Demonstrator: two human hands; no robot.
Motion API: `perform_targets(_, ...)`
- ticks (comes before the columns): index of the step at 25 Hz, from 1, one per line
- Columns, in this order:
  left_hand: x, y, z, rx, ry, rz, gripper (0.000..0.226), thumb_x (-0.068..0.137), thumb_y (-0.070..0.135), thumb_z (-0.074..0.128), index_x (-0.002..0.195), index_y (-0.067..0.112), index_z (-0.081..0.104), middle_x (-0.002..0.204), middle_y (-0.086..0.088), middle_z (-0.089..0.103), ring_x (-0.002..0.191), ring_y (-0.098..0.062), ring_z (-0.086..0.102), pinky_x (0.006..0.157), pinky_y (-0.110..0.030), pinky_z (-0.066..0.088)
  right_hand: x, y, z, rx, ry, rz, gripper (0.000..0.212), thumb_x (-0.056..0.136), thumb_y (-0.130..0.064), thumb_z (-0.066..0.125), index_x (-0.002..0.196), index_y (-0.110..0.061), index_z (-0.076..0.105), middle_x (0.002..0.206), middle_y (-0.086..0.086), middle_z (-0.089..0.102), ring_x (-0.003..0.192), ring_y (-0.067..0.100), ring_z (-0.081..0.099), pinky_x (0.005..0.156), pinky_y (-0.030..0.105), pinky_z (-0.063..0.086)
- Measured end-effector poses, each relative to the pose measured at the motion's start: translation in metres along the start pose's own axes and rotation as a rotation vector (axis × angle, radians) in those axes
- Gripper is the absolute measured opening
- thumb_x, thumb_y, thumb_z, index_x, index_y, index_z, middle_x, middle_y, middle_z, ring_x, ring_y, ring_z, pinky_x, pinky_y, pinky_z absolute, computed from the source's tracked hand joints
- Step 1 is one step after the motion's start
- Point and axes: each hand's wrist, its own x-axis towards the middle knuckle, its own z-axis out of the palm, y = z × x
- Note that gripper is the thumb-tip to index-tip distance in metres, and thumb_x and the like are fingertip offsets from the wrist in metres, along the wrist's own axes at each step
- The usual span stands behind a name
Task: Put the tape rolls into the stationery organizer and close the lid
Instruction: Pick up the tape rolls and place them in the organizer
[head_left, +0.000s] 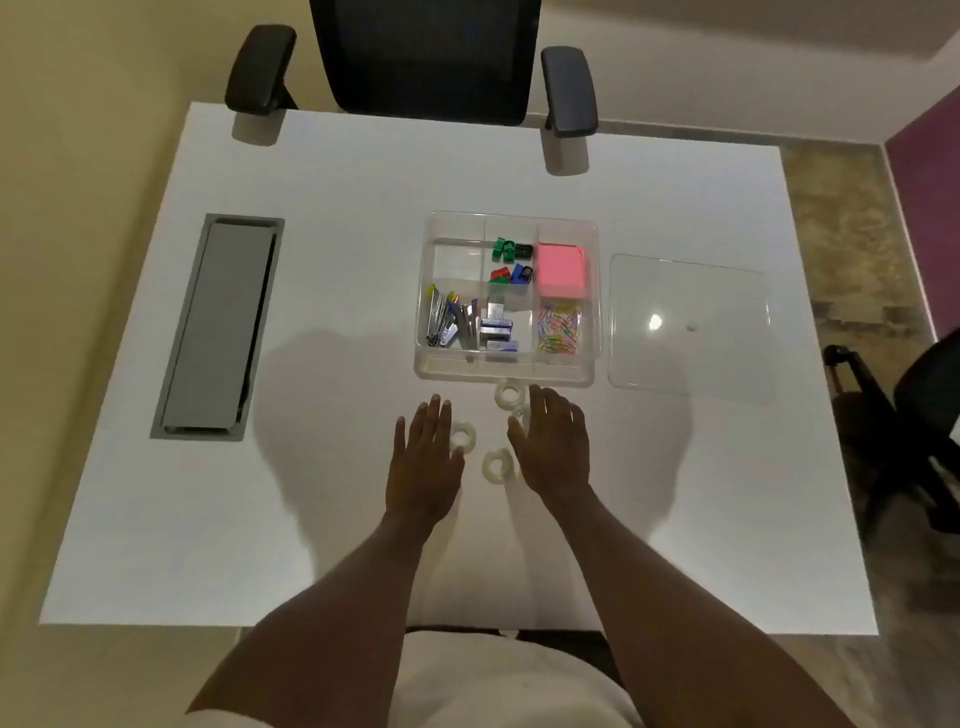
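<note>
— Sitting lidless on the white surface (311, 519), the clear plastic stationery organizer (508, 374) holds what?

— Binder clips (511, 262), pink sticky notes (561, 270), staplers (449, 325), staple boxes (497, 330), coloured paper clips (560, 332); one compartment is bare. Its flat clear lid (688, 327) lies just right of it.

— And the tape rolls (500, 465)?

— Translucent rings just in front of the organizer, between the left hand (426, 457) and right hand (553, 447), fingers spread, gripping nothing.

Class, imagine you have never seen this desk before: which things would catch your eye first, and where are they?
The clear plastic compartment organizer at the middle of the white table stands out, with its bright pink sticky-note pad at the far right. Its transparent flat lid lies off, to its right. Nearer, the open left hand and right hand hover beside small translucent tape rolls.
</note>
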Motion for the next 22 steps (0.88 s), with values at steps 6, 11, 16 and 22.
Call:
perform_targets(6,0.018,-0.036,0.013,0.008,0.065,-0.009,0.063,0.113,0.032,0.034,0.17,0.012,0.016,0.179,-0.009,0.011,0.168,-0.027,0.008,0.137,-0.053,0.008,0.035,-0.012,0.031,-0.008,-0.086,0.021,0.056,0.101,-0.045,0.048,0.146,-0.012,0.046,0.141,0.008,0.057,0.13,0.028,0.054,0.112,0.041,0.04)
perform_targets(11,0.043,-0.067,0.01,0.04,0.142,0.03,0.063,0.111,0.033,0.03,0.17,0.013,0.018,0.179,-0.008,0.013,0.168,-0.025,0.011,0.136,-0.055,0.014,0.049,-0.015,0.047,-0.036,0.007,0.034,0.045,0.093,-0.037,0.061,0.129,-0.011,0.058,0.115,0.008,0.066,0.103,0.026,0.063,0.087,0.037,0.053)
perform_targets(16,0.072,-0.081,0.004,0.0,0.168,0.036,0.062,0.112,0.031,0.029,0.17,0.014,0.017,0.18,-0.007,0.012,0.168,-0.023,0.008,0.136,-0.054,0.012,0.056,-0.01,0.046,0.001,0.085,-0.036,0.048,0.09,-0.048,0.062,0.125,-0.016,0.059,0.116,0.004,0.066,0.103,0.021,0.06,0.089,0.032,0.047)
perform_targets(22,0.079,-0.085,0.015,-0.022,0.202,0.004,0.062,0.112,0.032,0.034,0.17,0.015,0.019,0.18,-0.005,0.014,0.168,-0.021,0.008,0.136,-0.053,0.013,0.114,-0.042,0.01,0.208,0.311,-0.144,0.051,0.088,-0.05,0.065,0.125,-0.017,0.055,0.118,0.005,0.063,0.107,0.02,0.056,0.094,0.034,0.047)
